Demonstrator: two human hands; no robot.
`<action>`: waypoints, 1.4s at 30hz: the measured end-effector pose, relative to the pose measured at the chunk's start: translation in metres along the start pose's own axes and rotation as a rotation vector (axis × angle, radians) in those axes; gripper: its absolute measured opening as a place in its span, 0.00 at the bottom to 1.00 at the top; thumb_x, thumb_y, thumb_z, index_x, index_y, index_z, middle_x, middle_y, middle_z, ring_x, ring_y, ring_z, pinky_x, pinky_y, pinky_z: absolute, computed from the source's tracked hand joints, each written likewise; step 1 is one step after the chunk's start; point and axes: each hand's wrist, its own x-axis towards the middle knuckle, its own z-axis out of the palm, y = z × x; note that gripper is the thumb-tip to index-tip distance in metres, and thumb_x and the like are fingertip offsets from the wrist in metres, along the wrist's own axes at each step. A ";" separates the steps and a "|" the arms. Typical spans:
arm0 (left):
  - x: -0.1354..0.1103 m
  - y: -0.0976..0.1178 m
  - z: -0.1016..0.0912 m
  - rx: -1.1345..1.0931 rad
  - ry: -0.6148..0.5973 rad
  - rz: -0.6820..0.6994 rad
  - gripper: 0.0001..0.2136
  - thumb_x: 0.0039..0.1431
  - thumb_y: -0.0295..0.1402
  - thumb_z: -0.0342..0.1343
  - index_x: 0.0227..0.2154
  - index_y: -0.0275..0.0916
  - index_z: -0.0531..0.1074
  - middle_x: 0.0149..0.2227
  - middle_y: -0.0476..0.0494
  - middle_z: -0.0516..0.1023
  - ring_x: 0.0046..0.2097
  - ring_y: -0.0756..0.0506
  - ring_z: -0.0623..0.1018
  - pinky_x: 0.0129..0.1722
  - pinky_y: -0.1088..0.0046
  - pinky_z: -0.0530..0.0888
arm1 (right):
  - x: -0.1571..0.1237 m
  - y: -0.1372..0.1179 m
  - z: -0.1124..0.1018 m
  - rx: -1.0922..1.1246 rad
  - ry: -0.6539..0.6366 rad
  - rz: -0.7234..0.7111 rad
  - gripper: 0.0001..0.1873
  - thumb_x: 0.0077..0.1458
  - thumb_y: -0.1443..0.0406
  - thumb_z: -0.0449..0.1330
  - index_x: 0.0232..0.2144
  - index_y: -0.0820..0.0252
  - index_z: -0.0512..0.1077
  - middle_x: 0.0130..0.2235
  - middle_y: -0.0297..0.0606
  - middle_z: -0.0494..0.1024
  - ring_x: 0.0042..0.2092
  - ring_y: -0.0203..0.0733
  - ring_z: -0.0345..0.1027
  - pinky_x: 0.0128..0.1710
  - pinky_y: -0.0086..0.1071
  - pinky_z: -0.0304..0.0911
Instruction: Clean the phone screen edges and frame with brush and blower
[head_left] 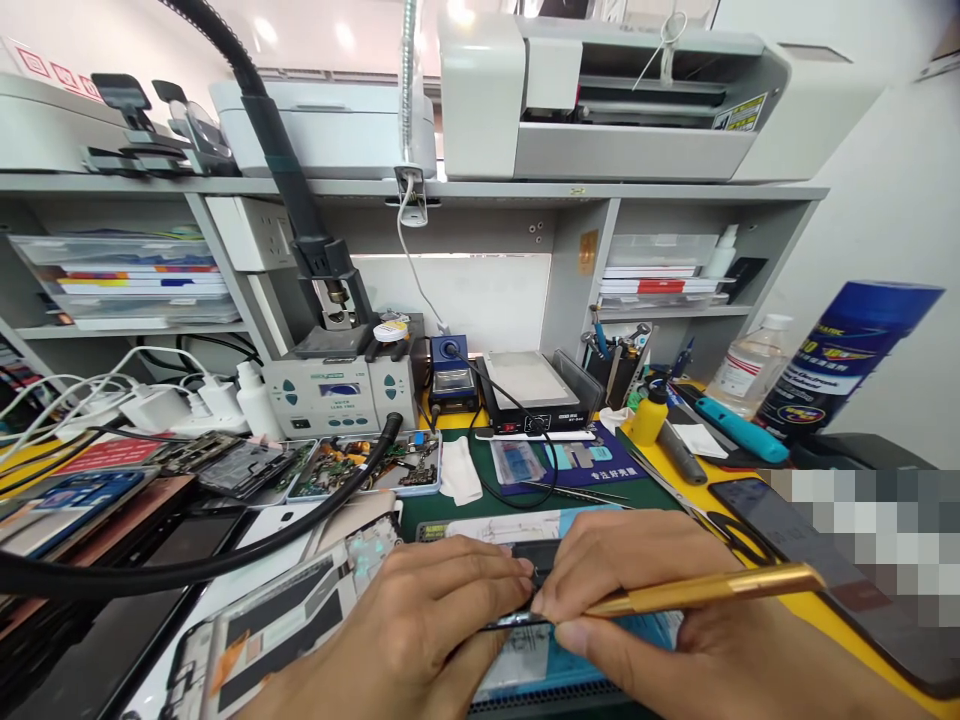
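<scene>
My left hand is closed over a thin, dark phone part, fingers on top and thumb side underneath. My right hand pinches a slim gold tool shaped like a pen, lying almost level. Its working tip is hidden by the fingers, right at the near edge of the phone part. The fingertips of both hands almost meet there. Beneath them lies a blue and white work pad. An opened phone frame with an orange flex strip rests left of my left hand.
A black hose arches across the left side. Behind the hands are a tray of circuit boards, a heating plate and a soldering station. Scissors, a phone and a spray can stand or lie at the right.
</scene>
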 end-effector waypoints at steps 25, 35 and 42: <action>0.000 0.001 0.001 -0.003 0.032 -0.018 0.13 0.63 0.19 0.56 0.49 0.33 0.77 0.44 0.41 0.86 0.50 0.50 0.83 0.56 0.81 0.74 | -0.004 0.007 -0.001 0.009 0.017 0.012 0.09 0.56 0.73 0.66 0.34 0.53 0.79 0.35 0.27 0.84 0.41 0.35 0.78 0.47 0.27 0.71; -0.001 -0.002 0.001 -0.015 0.038 -0.002 0.11 0.64 0.19 0.56 0.47 0.29 0.78 0.43 0.34 0.86 0.48 0.46 0.84 0.52 0.77 0.78 | 0.000 0.005 0.001 0.033 0.000 -0.064 0.10 0.55 0.75 0.67 0.35 0.56 0.80 0.36 0.29 0.86 0.41 0.35 0.80 0.50 0.27 0.70; 0.000 -0.002 0.001 -0.025 0.047 0.002 0.12 0.64 0.20 0.55 0.47 0.29 0.78 0.44 0.34 0.86 0.48 0.46 0.84 0.53 0.76 0.78 | -0.002 0.007 -0.002 0.046 -0.028 -0.026 0.10 0.55 0.76 0.63 0.34 0.56 0.77 0.35 0.31 0.83 0.38 0.37 0.79 0.44 0.30 0.72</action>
